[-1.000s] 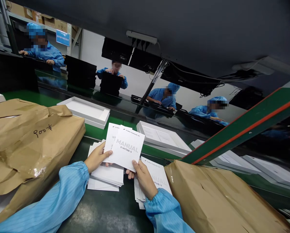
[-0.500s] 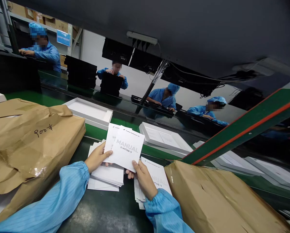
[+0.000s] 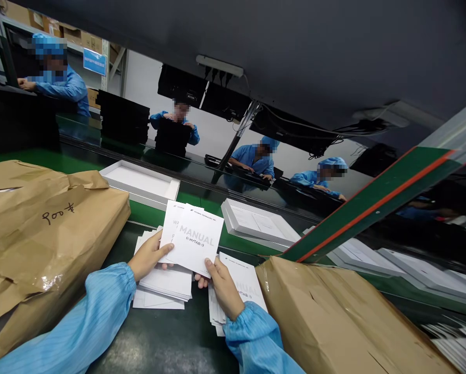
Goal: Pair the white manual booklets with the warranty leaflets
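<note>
A white manual [image 3: 198,236] printed "MANUAL HYTAB" lies overlapped on another white leaflet [image 3: 170,221], both raised above the bench. My left hand [image 3: 150,254] pinches the leaflet's left edge, thumb on top. At the manual's lower right corner, my right hand [image 3: 221,283] grips with its thumb on the face and fingers beneath. Below my left hand rests a stack of white papers [image 3: 166,288]. A pile of manuals [image 3: 248,275] sits under and beside my right hand, partly covered by it.
Brown paper-wrapped packages flank me, one on the left [image 3: 72,228] and one on the right [image 3: 326,317]. White open boxes [image 3: 143,182] line the green belt behind. A slanted green post [image 3: 373,208] crosses at right. Several people in blue work across the line.
The whole view has shifted slightly, so things appear a little further left. Both hands keep their hold on the manual and leaflet.
</note>
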`<state>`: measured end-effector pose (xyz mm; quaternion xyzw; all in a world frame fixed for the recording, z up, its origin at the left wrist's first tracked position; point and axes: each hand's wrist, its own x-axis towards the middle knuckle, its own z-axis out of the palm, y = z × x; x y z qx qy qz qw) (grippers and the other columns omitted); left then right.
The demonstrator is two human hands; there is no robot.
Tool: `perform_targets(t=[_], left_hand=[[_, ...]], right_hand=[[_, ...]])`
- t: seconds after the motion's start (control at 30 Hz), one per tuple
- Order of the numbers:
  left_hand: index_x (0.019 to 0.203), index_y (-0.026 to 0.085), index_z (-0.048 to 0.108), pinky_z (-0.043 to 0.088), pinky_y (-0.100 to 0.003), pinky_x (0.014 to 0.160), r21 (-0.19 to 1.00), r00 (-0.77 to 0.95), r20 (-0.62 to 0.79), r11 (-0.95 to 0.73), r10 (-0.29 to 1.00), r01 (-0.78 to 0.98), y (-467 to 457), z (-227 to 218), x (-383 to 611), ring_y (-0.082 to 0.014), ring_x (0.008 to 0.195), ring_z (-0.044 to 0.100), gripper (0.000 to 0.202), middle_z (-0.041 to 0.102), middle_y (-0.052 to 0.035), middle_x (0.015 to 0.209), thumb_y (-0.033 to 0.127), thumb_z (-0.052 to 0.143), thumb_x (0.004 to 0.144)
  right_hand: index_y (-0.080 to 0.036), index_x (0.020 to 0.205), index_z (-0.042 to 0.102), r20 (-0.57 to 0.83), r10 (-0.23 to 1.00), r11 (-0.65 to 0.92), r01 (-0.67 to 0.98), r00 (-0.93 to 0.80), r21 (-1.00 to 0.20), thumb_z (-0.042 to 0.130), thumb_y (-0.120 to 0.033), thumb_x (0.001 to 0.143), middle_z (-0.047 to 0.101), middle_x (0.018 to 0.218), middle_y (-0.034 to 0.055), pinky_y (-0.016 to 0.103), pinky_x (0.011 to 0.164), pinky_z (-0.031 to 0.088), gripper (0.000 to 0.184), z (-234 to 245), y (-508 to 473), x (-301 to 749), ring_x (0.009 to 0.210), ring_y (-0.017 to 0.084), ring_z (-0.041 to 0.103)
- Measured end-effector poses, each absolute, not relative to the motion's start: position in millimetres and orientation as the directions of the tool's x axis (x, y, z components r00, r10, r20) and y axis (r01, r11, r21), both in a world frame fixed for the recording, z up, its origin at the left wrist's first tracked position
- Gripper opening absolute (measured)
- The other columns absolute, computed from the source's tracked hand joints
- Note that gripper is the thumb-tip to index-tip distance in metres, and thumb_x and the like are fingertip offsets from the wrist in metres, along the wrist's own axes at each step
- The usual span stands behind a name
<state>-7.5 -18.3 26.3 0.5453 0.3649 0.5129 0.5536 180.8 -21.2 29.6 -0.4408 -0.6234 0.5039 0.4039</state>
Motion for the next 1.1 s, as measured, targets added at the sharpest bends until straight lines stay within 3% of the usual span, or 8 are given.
perform_targets(t=[0.7, 0.93, 1.03, 1.1], left_hand=[[0.104, 0.016, 0.038, 0.038, -0.019, 0.036, 0.981, 0.196, 0.169, -0.146, 0.966, -0.126, -18.5, 24.7, -6.6, -0.0102, 0.048, 0.050, 0.040, 0.052, -0.0007, 0.068, 0.036, 0.045, 0.070], [0.105, 0.016, 0.033, 0.040, -0.020, 0.042, 0.983, 0.323, 0.145, -0.098, 0.935, -0.158, -21.4, 33.9, -9.3, -0.0113, 0.057, 0.053, 0.045, 0.054, -0.0051, 0.084, 0.030, 0.051, 0.067], [0.101, 0.017, 0.033, 0.040, -0.021, 0.048, 0.984, 0.344, 0.141, -0.094, 0.928, -0.151, -21.4, 35.9, -8.4, -0.0102, 0.057, 0.053, 0.041, 0.056, -0.0023, 0.075, 0.028, 0.051, 0.066], [0.093, 0.017, 0.034, 0.039, -0.021, 0.049, 0.987, 0.265, 0.139, -0.111, 0.954, -0.116, -21.0, 33.8, -5.3, -0.0089, 0.051, 0.052, 0.031, 0.056, 0.0010, 0.064, 0.029, 0.048, 0.068]], right_hand=[[-0.014, 0.075, 0.045, 0.072, 0.951, 0.110, 0.112, -0.301, -0.988, 0.036, -0.040, 0.076, 0.055, 0.054, -0.0005, 0.021, 0.041, 0.035, 0.027, 27.0, -19.2, 182.2, 0.042, 0.008, 0.049], [-0.016, 0.072, 0.044, 0.081, 0.968, 0.105, 0.088, -0.236, -0.991, 0.039, -0.046, 0.072, 0.055, 0.051, -0.0013, 0.022, 0.041, 0.035, 0.031, 27.6, -19.0, 182.3, 0.039, 0.009, 0.049], [-0.016, 0.071, 0.044, 0.112, 0.974, 0.133, 0.094, -0.197, -0.987, 0.038, -0.046, 0.073, 0.055, 0.051, -0.0011, 0.022, 0.041, 0.035, 0.031, 28.3, -19.4, 181.9, 0.040, 0.010, 0.049], [-0.016, 0.070, 0.045, 0.141, 0.975, 0.160, 0.105, -0.173, -0.982, 0.039, -0.045, 0.072, 0.055, 0.051, -0.0010, 0.023, 0.041, 0.036, 0.030, 28.6, -19.8, 181.4, 0.041, 0.010, 0.049]])
